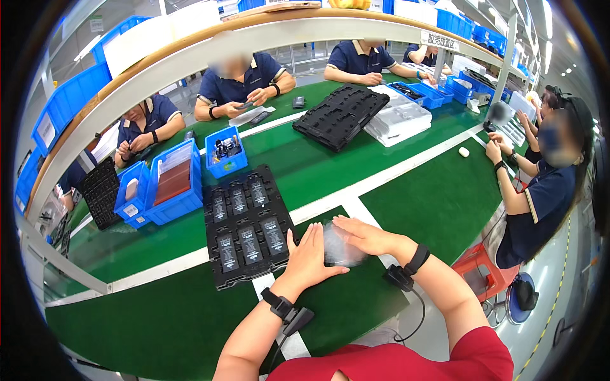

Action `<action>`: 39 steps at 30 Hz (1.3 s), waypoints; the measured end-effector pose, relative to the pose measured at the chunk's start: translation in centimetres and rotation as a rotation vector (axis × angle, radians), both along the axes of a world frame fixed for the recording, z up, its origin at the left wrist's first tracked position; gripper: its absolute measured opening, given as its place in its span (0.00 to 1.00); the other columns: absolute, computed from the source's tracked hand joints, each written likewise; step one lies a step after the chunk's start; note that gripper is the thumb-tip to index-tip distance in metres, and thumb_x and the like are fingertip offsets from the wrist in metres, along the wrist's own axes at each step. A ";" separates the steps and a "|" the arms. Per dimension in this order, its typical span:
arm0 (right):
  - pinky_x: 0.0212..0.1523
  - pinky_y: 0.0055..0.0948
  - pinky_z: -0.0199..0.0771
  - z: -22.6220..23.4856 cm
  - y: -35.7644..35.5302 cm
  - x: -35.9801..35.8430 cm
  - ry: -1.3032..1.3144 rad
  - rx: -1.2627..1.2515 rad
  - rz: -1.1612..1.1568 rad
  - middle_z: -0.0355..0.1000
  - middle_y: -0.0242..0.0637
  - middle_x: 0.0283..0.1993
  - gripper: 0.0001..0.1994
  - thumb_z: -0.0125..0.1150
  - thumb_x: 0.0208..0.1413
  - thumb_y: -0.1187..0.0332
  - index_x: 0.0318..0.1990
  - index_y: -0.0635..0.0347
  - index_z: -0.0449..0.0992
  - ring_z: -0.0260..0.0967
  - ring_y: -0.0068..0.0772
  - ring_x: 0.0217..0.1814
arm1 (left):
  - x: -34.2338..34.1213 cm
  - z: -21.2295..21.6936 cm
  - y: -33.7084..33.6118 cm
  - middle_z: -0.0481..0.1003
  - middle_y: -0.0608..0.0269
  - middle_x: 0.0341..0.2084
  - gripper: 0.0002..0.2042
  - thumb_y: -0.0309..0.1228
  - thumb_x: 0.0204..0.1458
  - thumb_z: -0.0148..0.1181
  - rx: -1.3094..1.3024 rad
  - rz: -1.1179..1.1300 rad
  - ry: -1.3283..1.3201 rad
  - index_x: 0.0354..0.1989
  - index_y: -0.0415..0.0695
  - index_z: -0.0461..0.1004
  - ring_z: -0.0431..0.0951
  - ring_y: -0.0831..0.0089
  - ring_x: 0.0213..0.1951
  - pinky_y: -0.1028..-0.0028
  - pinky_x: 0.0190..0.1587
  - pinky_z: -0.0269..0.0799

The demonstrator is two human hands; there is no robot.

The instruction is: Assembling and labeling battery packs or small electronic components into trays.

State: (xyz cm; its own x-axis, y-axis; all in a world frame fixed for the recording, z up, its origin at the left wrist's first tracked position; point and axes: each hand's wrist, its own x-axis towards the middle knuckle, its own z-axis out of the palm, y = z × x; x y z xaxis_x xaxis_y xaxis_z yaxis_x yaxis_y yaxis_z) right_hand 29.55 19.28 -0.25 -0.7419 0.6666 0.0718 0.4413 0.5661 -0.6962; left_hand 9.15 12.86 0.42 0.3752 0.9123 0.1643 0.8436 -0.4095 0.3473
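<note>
Both hands lie at the near edge of the green work table. My left hand (309, 259) is stretched out with straight fingers, along the left side of a clear, whitish plastic piece (342, 249). My right hand (372, 237) reaches over its far right edge, fingers extended and flat. The plastic is blurred, so I cannot tell whether it is a bag or a stack of film sheets. Left of my left hand lies a black plastic tray (223, 274) with several black flat battery packs (249, 244) in its slots. A black band with a small box is on each wrist.
Blue bins (166, 211) stand left beyond the tray, one with brown sheets (173, 185). A smaller blue bin (227, 166) holds small parts. Black trays (343, 114) and clear trays (399, 120) are stacked farther back. Co-workers sit opposite; another person (540, 190) works at the right.
</note>
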 end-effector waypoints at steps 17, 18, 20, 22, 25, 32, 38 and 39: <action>0.67 0.34 0.41 0.6 -1.1 1.6 0.032 -0.113 -0.087 0.46 0.58 0.65 0.29 0.45 0.51 0.73 0.62 0.70 0.48 0.42 0.49 0.69 | -0.4 0.3 0.2 0.57 0.42 0.57 0.58 0.60 0.27 0.67 -0.030 0.014 -0.057 0.60 0.30 0.48 0.56 0.56 0.61 0.42 0.60 0.32; 0.67 0.35 0.41 0.6 -1.5 1.4 0.071 -0.144 -0.076 0.46 0.59 0.65 0.30 0.44 0.51 0.73 0.62 0.71 0.47 0.42 0.50 0.69 | -0.2 0.6 0.2 0.57 0.42 0.58 0.57 0.59 0.27 0.67 -0.045 0.014 -0.062 0.60 0.30 0.48 0.56 0.56 0.61 0.43 0.61 0.32; 0.67 0.34 0.42 0.9 -2.0 1.0 0.053 -0.122 -0.072 0.47 0.60 0.64 0.30 0.43 0.51 0.73 0.63 0.71 0.46 0.42 0.50 0.69 | -0.1 0.8 0.2 0.57 0.43 0.58 0.56 0.59 0.27 0.67 -0.061 0.011 -0.064 0.60 0.31 0.49 0.56 0.56 0.61 0.43 0.61 0.32; 0.67 0.34 0.41 1.3 -2.3 0.8 0.098 -0.225 -0.102 0.46 0.59 0.65 0.30 0.43 0.51 0.74 0.63 0.71 0.46 0.42 0.50 0.69 | 0.0 0.8 0.2 0.57 0.43 0.58 0.57 0.59 0.26 0.68 -0.088 0.000 -0.090 0.60 0.31 0.49 0.55 0.56 0.62 0.44 0.61 0.33; 0.67 0.33 0.40 1.4 -2.0 1.5 0.161 -0.220 -0.169 0.46 0.58 0.65 0.30 0.42 0.50 0.75 0.63 0.71 0.46 0.40 0.49 0.70 | -0.2 0.4 -0.1 0.57 0.43 0.58 0.57 0.59 0.26 0.68 -0.005 -0.007 -0.075 0.61 0.31 0.48 0.55 0.56 0.62 0.44 0.61 0.32; 0.68 0.31 0.35 1.5 -2.6 1.9 -0.059 -0.152 -0.177 0.42 0.53 0.68 0.31 0.44 0.51 0.75 0.64 0.70 0.45 0.35 0.43 0.72 | -0.4 0.7 0.1 0.57 0.43 0.58 0.58 0.59 0.26 0.68 -0.024 -0.001 -0.043 0.61 0.30 0.47 0.55 0.56 0.62 0.44 0.62 0.31; 0.66 0.35 0.46 2.2 -3.5 1.5 0.025 -0.061 -0.217 0.50 0.56 0.63 0.30 0.51 0.48 0.72 0.59 0.72 0.53 0.46 0.51 0.67 | -0.5 1.1 0.2 0.55 0.43 0.59 0.59 0.58 0.25 0.68 -0.131 0.003 -0.103 0.62 0.31 0.45 0.53 0.57 0.63 0.43 0.61 0.28; 0.66 0.35 0.46 2.7 -3.8 1.5 0.026 -0.064 -0.218 0.50 0.56 0.63 0.30 0.51 0.48 0.72 0.59 0.72 0.53 0.46 0.51 0.67 | -0.7 1.3 0.1 0.54 0.43 0.60 0.60 0.58 0.25 0.69 -0.136 -0.031 -0.088 0.62 0.31 0.44 0.52 0.57 0.64 0.42 0.61 0.28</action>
State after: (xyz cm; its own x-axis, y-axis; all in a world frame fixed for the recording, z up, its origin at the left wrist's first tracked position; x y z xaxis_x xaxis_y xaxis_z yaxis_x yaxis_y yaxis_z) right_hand 31.02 15.48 2.43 -0.5780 0.8149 0.0417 0.5296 0.4135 -0.7407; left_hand 8.46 12.97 1.74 0.3931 0.9165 0.0736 0.7953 -0.3791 0.4731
